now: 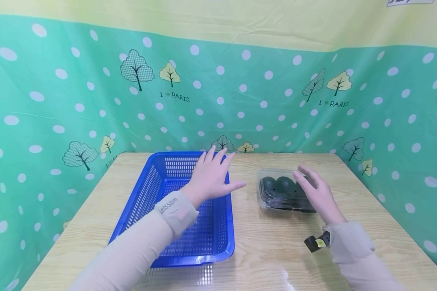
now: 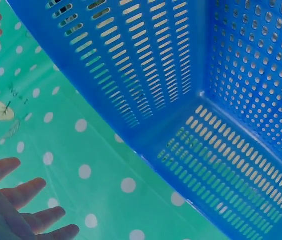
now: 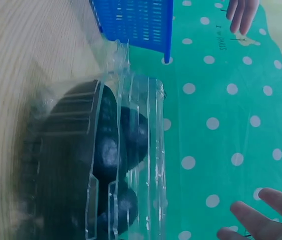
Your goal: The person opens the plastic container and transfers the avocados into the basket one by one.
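Note:
A blue plastic basket (image 1: 223, 252) with slotted walls stands on the left half of the table, nothing inside it. My left hand (image 1: 211, 176) is held above its right side, fingers spread and straight, holding nothing. To the right sits a lidded clear plastic box (image 1: 266, 204) containing several dark, rounded, avocado-like items (image 1: 285, 186). Over the box's right end hovers my right hand (image 1: 318, 196), fingers extended and overlapping the lid in the head view. In the right wrist view its fingers (image 3: 253, 220) appear apart from the clear lid (image 3: 155, 150).
The light wood-grain table (image 1: 247, 250) carries both containers, with a gap between them. A green polka-dot cloth (image 1: 240, 101) hangs behind the table and along both sides. A small black device (image 1: 317, 242) is strapped at the right wrist.

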`<state>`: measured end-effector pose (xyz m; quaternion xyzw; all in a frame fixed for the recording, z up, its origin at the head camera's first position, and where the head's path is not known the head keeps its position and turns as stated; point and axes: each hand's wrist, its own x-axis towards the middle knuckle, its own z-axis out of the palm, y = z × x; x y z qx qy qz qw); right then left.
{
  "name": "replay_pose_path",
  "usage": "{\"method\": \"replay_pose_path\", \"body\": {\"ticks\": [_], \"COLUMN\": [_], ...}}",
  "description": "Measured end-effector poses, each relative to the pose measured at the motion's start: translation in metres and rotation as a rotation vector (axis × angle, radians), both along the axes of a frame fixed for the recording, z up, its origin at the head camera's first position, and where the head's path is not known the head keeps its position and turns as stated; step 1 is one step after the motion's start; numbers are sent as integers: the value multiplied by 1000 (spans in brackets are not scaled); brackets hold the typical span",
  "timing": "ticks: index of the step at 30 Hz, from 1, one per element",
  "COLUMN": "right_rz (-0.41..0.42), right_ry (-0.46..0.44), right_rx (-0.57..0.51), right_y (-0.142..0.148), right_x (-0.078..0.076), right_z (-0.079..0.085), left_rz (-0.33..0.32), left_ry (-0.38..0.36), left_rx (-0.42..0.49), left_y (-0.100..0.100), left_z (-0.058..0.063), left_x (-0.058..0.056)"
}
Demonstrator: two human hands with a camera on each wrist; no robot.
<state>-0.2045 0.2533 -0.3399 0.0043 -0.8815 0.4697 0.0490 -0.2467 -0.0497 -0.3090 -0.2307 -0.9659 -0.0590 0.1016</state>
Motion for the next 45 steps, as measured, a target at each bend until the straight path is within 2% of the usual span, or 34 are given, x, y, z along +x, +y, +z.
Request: {"method": "replay_pose_path", "body": {"ticks": [5,10,17,22,27,33,45], "right_rz": [-4,-1,24,66,88,118,31], "right_ry": [-2,-12,-17,-26,-1,58,78], "right_rx": [-61,-112,-167,-194,-203,-314,-427], "right_y": [0,1,0,0,-1,-4,-10], "right_x": [3,5,11,15,18,20,26], "right_z": [-4,-9,-13,-17,-23,-31,-48], "left_rz": [-32,-90,-207,-261,-310,-353,-383], "left_ry": [11,28,128,168,148,151,152], "left_rx": [-55,-57,-65,-88,-102,-121,-142], "left_y": [8,17,26,33,40,48,62], "left_z": [2,2,-1,-3,-7,-15,-21], "left_x": [2,5,6,5,5,6,3]}}
